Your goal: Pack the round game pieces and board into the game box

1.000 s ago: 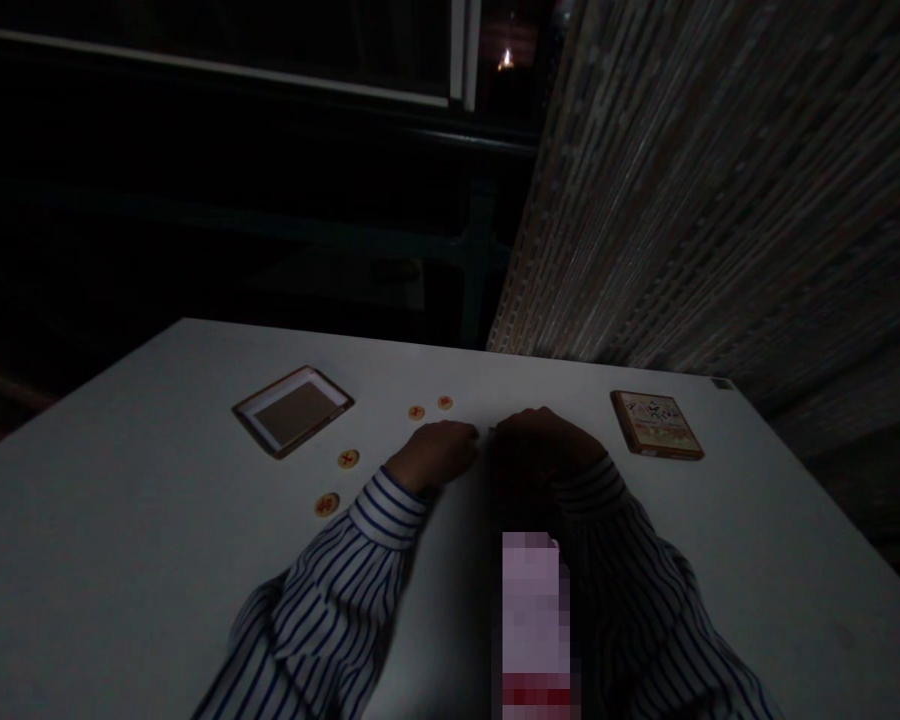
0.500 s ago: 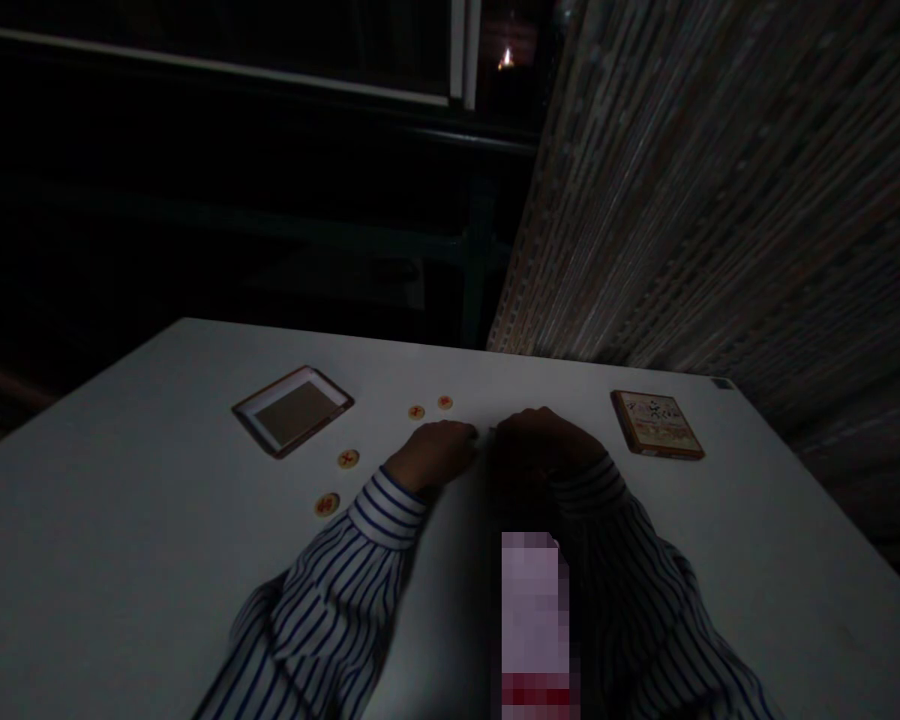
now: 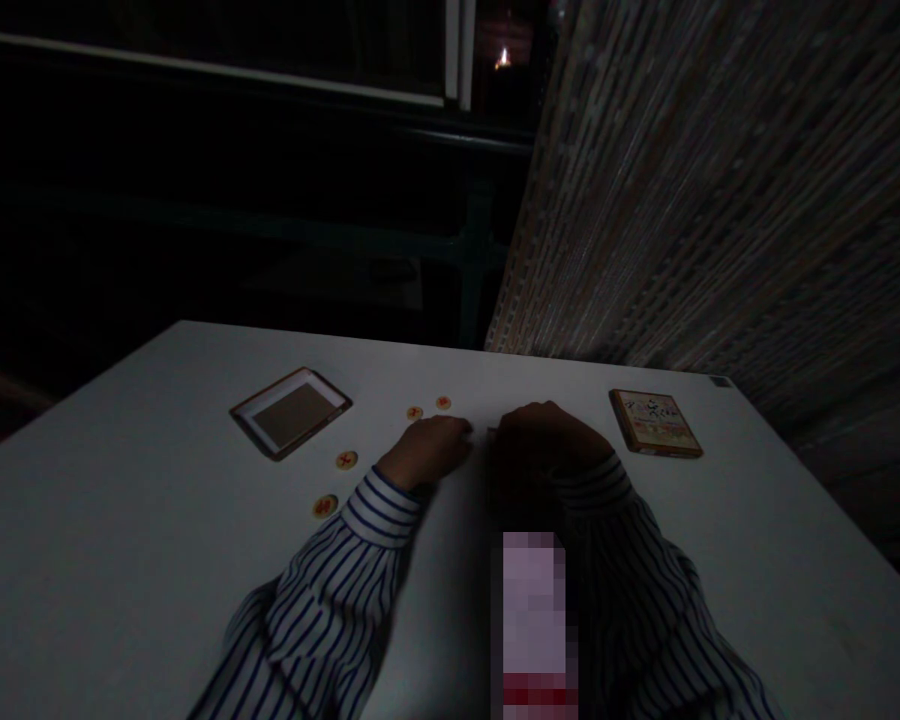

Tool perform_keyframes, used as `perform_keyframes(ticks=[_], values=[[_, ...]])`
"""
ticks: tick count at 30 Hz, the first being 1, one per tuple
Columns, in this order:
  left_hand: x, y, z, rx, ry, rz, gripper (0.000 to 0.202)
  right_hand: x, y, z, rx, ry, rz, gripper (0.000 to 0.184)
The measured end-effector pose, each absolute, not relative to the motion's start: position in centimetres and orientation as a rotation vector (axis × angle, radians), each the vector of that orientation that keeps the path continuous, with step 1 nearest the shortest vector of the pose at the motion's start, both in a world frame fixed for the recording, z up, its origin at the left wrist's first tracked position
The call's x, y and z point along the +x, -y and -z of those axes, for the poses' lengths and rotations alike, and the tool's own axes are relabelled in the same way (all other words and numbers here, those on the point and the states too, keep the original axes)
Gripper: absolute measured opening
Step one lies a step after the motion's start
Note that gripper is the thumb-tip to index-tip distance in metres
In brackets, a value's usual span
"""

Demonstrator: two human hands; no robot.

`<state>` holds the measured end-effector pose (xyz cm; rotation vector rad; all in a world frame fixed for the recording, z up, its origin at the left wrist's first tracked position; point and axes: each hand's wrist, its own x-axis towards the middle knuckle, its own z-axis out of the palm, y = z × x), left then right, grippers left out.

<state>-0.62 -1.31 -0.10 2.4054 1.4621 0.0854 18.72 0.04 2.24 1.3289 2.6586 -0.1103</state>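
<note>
My left hand (image 3: 429, 449) is over the middle of the white table, its fingers curled together; what they hold, if anything, is hidden. Across a narrow gap, my right hand (image 3: 551, 434) is closed in deep shadow, with a small pale edge showing at its fingertips that I cannot make out. Beyond my left hand lie two round Chinese chess pieces with red characters, a left one (image 3: 415, 412) and a right one (image 3: 443, 403). Two more rest left of that wrist, a farther piece (image 3: 346, 460) and a nearer piece (image 3: 325, 506).
A shallow open box half (image 3: 241, 414) with a grey-brown inside lies at the left on the white table (image 3: 157, 500). To the right is a flat box (image 3: 656, 422) with printed writing. A string curtain (image 3: 607, 200) hangs behind the table's right side. The room is dim.
My hands have drawn slightly apart, the left a little leftward and the right a little rightward. The chess pieces and boxes have stayed in place; the view has shifted slightly.
</note>
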Motion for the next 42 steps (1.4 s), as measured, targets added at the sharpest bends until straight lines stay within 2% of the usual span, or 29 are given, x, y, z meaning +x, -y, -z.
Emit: perform_keyframes(ticks=[6,18,32,42], values=[[-1.2,0.9,-0.5,2.395,-1.668,-0.185,0.029,19.0,-0.8,-2.7,1.36,-2.631,0.107,0.026],[-3.1,-0.5,0.2,2.381,-1.93,-0.403,0.036,17.6,-0.7,-2.4,1.501,-2.783,-0.03,0.028],[-1.9,-1.3,3.6,2.481,-1.842,-0.454,0.036,17.2,-0.9,-2.4,1.454,-2.73,0.039,0.031],[-1.6,-1.1,3.6,2.472,-1.843,-0.468,0.03,17.3,-0.9,-2.3,1.466,-2.714,0.062,0.03]])
